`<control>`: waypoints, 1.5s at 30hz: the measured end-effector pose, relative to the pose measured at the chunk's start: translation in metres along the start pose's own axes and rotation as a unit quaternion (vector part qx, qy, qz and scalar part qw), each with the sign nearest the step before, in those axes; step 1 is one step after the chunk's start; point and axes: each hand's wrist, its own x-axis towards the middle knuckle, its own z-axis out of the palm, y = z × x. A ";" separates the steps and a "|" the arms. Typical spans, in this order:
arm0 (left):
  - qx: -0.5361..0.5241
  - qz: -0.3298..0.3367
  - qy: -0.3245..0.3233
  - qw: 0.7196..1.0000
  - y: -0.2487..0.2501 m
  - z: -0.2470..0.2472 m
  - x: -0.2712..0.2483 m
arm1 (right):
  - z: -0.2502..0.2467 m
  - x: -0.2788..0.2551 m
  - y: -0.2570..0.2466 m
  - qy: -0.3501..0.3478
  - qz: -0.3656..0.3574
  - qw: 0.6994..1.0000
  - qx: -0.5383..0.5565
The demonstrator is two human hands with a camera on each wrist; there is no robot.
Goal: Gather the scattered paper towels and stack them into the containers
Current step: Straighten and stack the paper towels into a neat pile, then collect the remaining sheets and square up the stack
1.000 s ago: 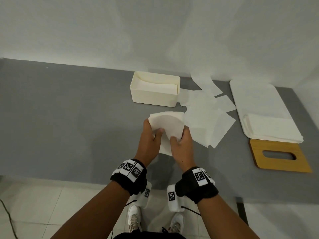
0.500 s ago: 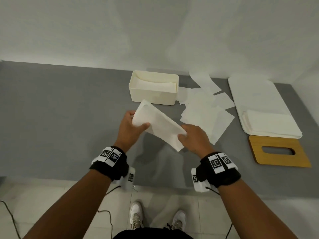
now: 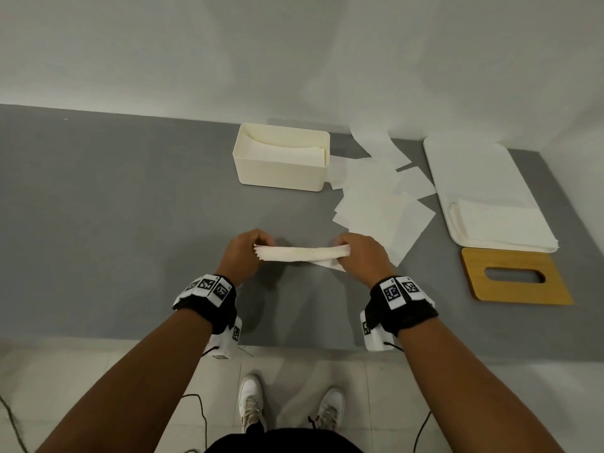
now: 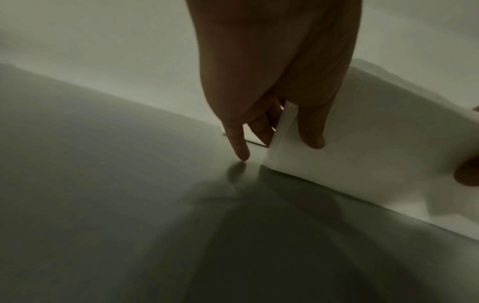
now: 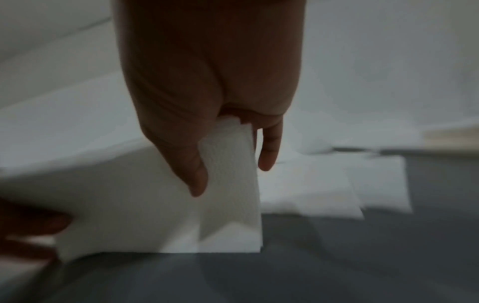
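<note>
A small stack of white paper towels stands on its long edge on the grey table, held between both hands. My left hand pinches its left end, thumb in front and fingers behind. My right hand pinches the right end the same way. The cream box at the back centre holds folded towels. Several loose towels lie scattered to the right of the box.
A white tray at the right carries a pile of towels at its near end. A wooden lid with a slot lies in front of the tray. The wall rises behind the table; floor and shoes show below the near edge.
The towels were held up facing me, then tilted; now they are turned on edge and lowered to the table. Both hands moved apart to the stack's ends.
</note>
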 end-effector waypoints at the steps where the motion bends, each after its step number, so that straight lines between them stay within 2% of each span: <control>1: -0.009 0.002 0.003 1.000 -0.002 0.002 0.001 | 0.003 0.003 0.007 0.014 0.032 0.997 0.072; 2: -0.020 -0.003 0.012 1.000 -0.003 0.002 0.003 | 0.006 0.004 0.013 0.040 0.060 0.986 0.150; 4: -0.044 -0.018 0.026 0.999 -0.005 0.001 0.007 | 0.011 0.003 0.023 0.081 0.109 0.946 0.294; 6: -0.074 -0.016 0.020 0.997 -0.004 0.004 0.007 | 0.017 0.000 0.023 0.076 0.147 0.908 0.384; 7: -0.087 -0.013 0.013 0.996 -0.002 0.007 0.007 | 0.021 -0.001 0.020 0.068 0.155 0.902 0.397; 10: -0.134 -0.028 0.025 0.990 0.009 0.018 0.007 | 0.027 0.002 0.007 0.061 0.153 0.913 0.372; 13: -0.165 -0.056 0.043 0.984 0.015 0.021 0.009 | 0.024 0.004 0.000 0.116 0.141 0.909 0.375; 17: -0.173 -0.049 0.050 0.982 0.013 0.020 0.007 | 0.018 -0.002 -0.001 0.173 0.103 0.895 0.399; 19: -0.186 -0.049 0.069 0.979 0.013 0.021 0.005 | 0.020 -0.006 0.000 0.168 0.111 0.883 0.424; 21: -0.196 -0.054 0.075 0.976 0.012 0.024 0.003 | 0.027 -0.007 0.003 0.135 0.134 0.871 0.453; 23: -0.188 -0.057 0.060 0.979 0.012 0.026 0.000 | 0.034 -0.006 0.004 0.110 0.145 0.883 0.433; 25: -0.170 -0.047 0.057 0.983 0.013 0.028 -0.002 | 0.035 -0.002 0.004 0.124 0.134 0.894 0.409; 29: -0.156 -0.027 0.103 0.982 0.022 0.028 -0.005 | 0.032 -0.002 0.003 0.169 0.118 0.879 0.430; 33: -0.096 -0.041 0.069 0.992 0.014 0.029 -0.009 | 0.042 -0.009 0.006 0.128 0.123 0.912 0.370; 36: -0.073 -0.040 0.083 0.993 0.014 0.020 -0.003 | 0.037 -0.004 0.006 0.139 0.117 0.914 0.363; 38: -0.096 -0.065 0.080 0.990 0.018 0.007 0.010 | 0.024 0.004 0.003 0.138 0.112 0.914 0.366; 41: -0.195 -0.162 0.025 0.967 0.024 -0.018 0.037 | -0.003 0.022 -0.004 0.114 0.115 0.909 0.384; 43: -0.271 -0.212 0.001 0.939 0.031 -0.037 0.053 | -0.021 0.037 -0.010 0.083 0.132 0.891 0.426; 45: -0.284 -0.228 -0.001 0.931 0.042 -0.054 0.068 | -0.038 0.053 -0.018 0.053 0.144 0.876 0.457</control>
